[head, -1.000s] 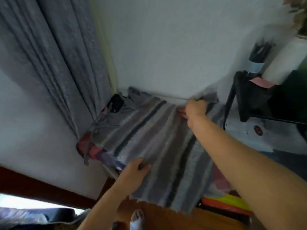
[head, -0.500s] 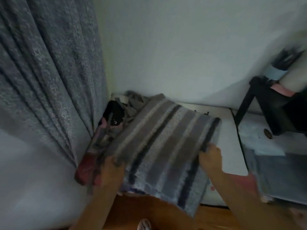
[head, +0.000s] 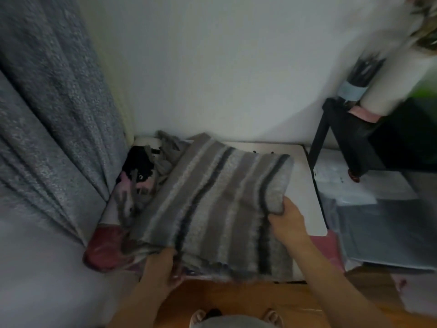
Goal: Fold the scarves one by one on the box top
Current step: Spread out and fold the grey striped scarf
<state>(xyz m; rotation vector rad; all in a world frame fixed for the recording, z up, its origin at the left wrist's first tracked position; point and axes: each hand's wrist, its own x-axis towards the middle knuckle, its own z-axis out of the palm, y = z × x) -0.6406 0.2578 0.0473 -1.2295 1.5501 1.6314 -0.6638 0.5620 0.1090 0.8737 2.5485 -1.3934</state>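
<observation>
Scarf (head: 212, 204) on box top (head: 305, 185); clothing heap (head: 142, 176) left, curtain (head: 54, 114) beyond; stand (head: 350, 138) right

The striped scarf (head: 220, 209) under my hands is fuzzy, matt knitted cloth, woolly and rough. The box top (head: 305, 185) beside it looks smooth, white and faintly glossy. The curtain (head: 54, 110) is coarse, speckled grey fabric. The floor (head: 236, 297) is polished orange wood with a soft sheen.

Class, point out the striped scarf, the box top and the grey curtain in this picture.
striped scarf (head: 220, 204): head view, middle of its top layer.
box top (head: 305, 185): head view, bare white part right of the scarf.
grey curtain (head: 54, 102): head view, its folds at left.
</observation>
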